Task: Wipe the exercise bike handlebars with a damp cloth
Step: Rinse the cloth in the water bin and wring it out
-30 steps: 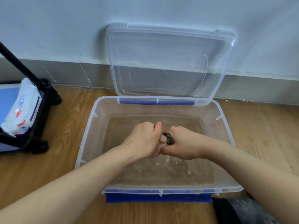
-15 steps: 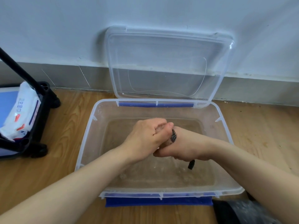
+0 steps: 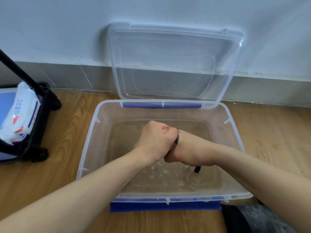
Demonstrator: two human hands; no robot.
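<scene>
Since a sec ago the left hand [image 3: 155, 140] has rolled up and over the right hand [image 3: 190, 152]. They were knuckle to knuckle, now the left fist sits on top and a bit farther from the person, a proper wringing twist. A dark end of the cloth [image 3: 197, 169] has also popped out under the right wrist, which wasn't showing at first. In the last half sec, barely any change. Both sets of fingers are curled tight and clamped on the cloth, fists pressed together, w/ only a dotted strip of it peeking out btw them. It's held over the middle of the clear tub [image 3: 87, 148], above the water [image 3: 168, 180], w/ the lid [image 3: 175, 64] propped against the wall behind. The key relation: the cloth's long axis runs from the strip btw the fists down and to the right, to the tail under the right hand. So the left hand has the upper end and the right has the lower, and they likely need to turn opposite ways round that line. The cloth looks mid-squeeze, not ready to wipe yet, I'd say. The handlebars aren't in view, so can't tell which hand is nearer them. At the left on the wood floor [image 3: 67, 132] there's a black frame [image 3: 42, 115] w/ a pack of wipes [image 3: 18, 115].
</scene>
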